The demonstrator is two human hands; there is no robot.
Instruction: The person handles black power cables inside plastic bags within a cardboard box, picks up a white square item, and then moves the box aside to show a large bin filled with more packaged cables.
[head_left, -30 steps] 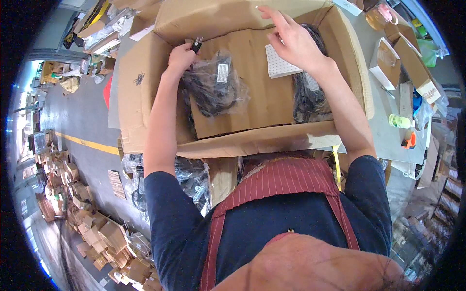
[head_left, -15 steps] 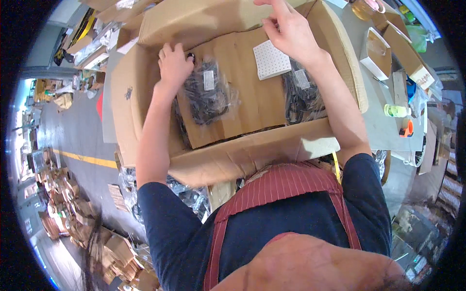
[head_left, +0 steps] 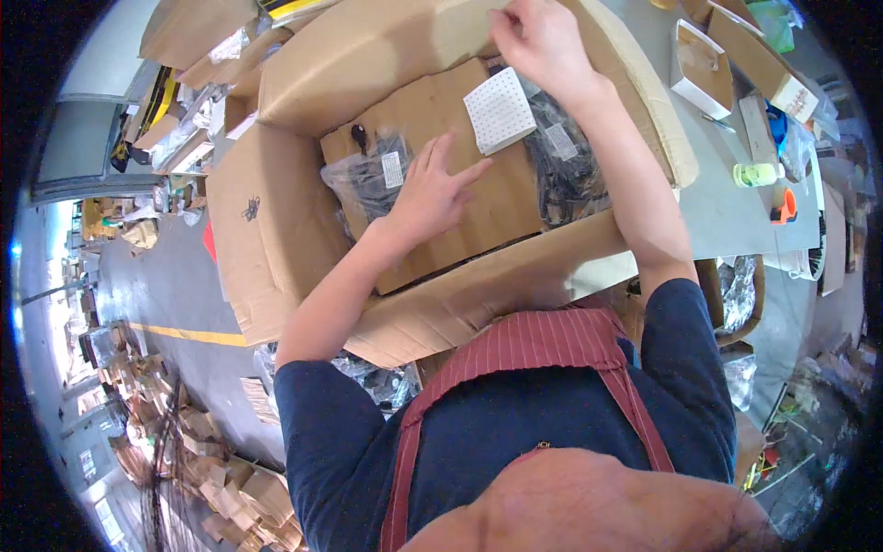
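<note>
Below me stands an open cardboard box (head_left: 253, 216) with a flat cardboard sheet (head_left: 414, 262) inside. My left hand (head_left: 437, 193) is open, fingers spread, over the sheet and the right edge of a clear bag of black cables (head_left: 361, 184) with a white label. A small black piece (head_left: 359, 136) shows at that bag's far end. A second bag of black cables (head_left: 566, 175) lies at the right, partly behind my right forearm. Next to it sits a white pad with rows of dots (head_left: 499, 109). My right hand (head_left: 543, 51) is curled near the far wall; whatever its fingers hold is hidden.
On the grey table at the right are a white open box (head_left: 701, 69), a bottle with a yellow-green label (head_left: 758, 175) and an orange ring-shaped object (head_left: 785, 205). Cardboard pieces (head_left: 198, 37) pile up at the far left. A yellow line (head_left: 189, 333) crosses the floor.
My left hand has left the far end of the left cable bag and come right and nearer, over the cardboard. My right hand's fingers have curled in. The whole view has shifted slightly.
</note>
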